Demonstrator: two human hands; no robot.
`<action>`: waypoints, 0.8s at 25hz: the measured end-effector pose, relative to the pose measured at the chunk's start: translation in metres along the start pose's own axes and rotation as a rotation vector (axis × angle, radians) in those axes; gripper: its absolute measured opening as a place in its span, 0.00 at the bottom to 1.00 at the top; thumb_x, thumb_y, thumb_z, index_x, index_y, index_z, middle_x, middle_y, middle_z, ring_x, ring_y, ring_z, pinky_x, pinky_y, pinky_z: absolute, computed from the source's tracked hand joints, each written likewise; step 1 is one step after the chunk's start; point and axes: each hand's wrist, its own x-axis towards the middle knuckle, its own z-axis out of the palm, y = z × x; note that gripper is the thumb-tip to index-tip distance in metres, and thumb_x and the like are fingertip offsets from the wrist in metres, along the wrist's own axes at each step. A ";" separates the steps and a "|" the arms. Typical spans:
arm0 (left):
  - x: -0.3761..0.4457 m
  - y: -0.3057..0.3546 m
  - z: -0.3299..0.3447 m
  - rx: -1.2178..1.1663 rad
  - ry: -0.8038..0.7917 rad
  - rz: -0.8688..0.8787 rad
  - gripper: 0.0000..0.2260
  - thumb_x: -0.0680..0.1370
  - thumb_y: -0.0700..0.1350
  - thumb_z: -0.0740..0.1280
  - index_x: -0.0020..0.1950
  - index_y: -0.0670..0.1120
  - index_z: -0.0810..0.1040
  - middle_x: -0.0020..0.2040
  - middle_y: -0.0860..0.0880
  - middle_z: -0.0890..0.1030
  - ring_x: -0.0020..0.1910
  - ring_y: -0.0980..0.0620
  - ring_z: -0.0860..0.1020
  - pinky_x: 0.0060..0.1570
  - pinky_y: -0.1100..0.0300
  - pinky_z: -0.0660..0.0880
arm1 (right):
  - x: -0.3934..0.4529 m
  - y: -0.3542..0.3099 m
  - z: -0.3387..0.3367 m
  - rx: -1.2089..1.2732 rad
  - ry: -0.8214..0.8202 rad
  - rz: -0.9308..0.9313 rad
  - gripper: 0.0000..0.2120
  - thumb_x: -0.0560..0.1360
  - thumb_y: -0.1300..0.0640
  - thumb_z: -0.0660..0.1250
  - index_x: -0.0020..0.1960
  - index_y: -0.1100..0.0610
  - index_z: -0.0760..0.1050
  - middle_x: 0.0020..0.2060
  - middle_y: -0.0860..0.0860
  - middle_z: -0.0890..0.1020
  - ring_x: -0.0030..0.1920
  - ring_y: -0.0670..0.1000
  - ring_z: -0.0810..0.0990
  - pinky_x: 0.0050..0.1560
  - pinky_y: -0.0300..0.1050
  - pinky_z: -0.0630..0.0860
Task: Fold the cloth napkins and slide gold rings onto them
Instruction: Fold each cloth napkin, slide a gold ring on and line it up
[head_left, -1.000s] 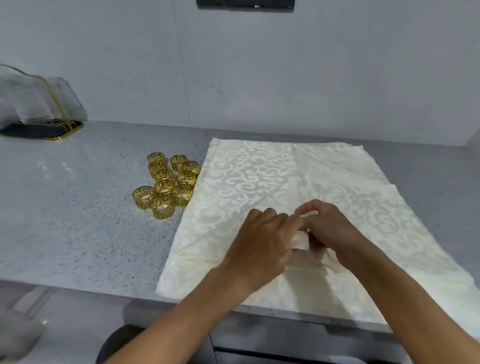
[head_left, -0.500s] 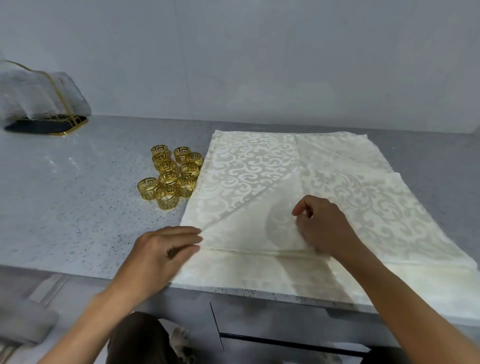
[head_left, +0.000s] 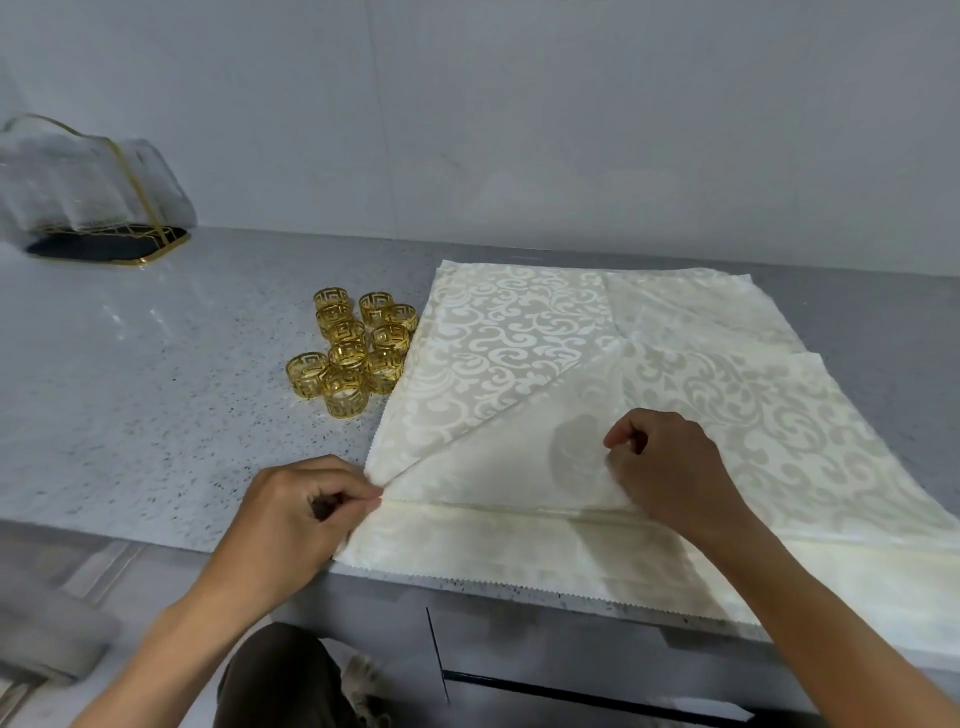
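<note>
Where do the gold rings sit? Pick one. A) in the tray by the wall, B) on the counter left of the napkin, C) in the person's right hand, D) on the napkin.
B: the gold rings cluster on the counter, just off the napkin's left edge.

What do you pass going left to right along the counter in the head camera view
Gold-trimmed holder → gold rings → left hand → right hand, both pinching the cream napkin.

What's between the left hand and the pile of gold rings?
Only bare speckled countertop, per the head view. The left hand pinches the napkin corner; the gold rings sit farther back, untouched.
</note>
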 end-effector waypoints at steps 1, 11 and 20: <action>0.000 -0.002 -0.001 0.016 -0.025 0.004 0.08 0.69 0.36 0.78 0.41 0.49 0.87 0.42 0.60 0.84 0.40 0.59 0.82 0.43 0.59 0.78 | -0.001 0.000 0.000 -0.003 0.001 -0.005 0.08 0.73 0.61 0.64 0.42 0.49 0.78 0.35 0.44 0.79 0.37 0.46 0.79 0.41 0.43 0.76; 0.053 0.059 0.041 0.387 -0.235 0.203 0.22 0.80 0.55 0.52 0.66 0.48 0.76 0.66 0.54 0.76 0.66 0.52 0.70 0.67 0.58 0.65 | -0.017 0.003 0.016 -0.297 0.138 -0.164 0.03 0.78 0.57 0.59 0.45 0.53 0.70 0.39 0.47 0.75 0.34 0.48 0.75 0.36 0.46 0.74; 0.089 0.038 0.105 0.560 -0.602 0.367 0.30 0.79 0.59 0.43 0.81 0.51 0.44 0.80 0.54 0.42 0.77 0.58 0.36 0.76 0.53 0.37 | 0.001 -0.037 0.046 -0.370 -0.081 -0.493 0.23 0.83 0.52 0.49 0.74 0.60 0.65 0.74 0.54 0.66 0.74 0.54 0.63 0.75 0.52 0.59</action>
